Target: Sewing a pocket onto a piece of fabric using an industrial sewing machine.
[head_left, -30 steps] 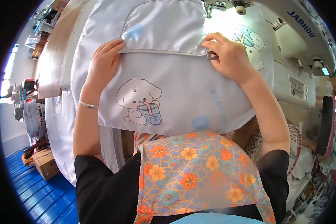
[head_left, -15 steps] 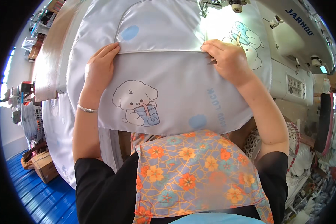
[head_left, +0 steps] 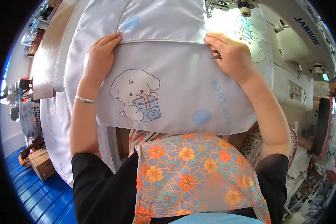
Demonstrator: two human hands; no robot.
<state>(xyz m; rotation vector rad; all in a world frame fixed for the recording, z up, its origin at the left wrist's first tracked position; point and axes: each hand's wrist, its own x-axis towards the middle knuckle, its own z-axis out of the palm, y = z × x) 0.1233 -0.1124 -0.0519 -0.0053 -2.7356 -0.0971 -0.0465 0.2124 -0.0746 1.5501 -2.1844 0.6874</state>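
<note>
A white satiny fabric (head_left: 179, 82) with a printed cartoon puppy, blue spots and blue lettering lies spread before me. A straight folded edge runs across it between my hands. My left hand (head_left: 100, 59), a bangle on its wrist, pinches the left end of that fold with its fingertips. At the right end, my right hand (head_left: 233, 56) pinches the fold with thumb and fingers. Dark pointed blades, apparently thread snips (head_left: 215, 55), jut from under the right palm; their handles are hidden. The sewing machine's needle and presser foot (head_left: 209, 13) stand just beyond the right fingertips.
The machine's pale arm (head_left: 298, 30) reaches in from the right, and its lamp lights the cloth. A wooden table edge (head_left: 48, 56) is at the left. More fabric (head_left: 54, 130) hangs over the left side. A cardboard box (head_left: 43, 164) sits on the blue floor (head_left: 30, 186).
Both hands and the fabric have slid a little away from me, bringing the fold nearer the presser foot. The grip at both ends looks the same. The view has shifted slightly.
</note>
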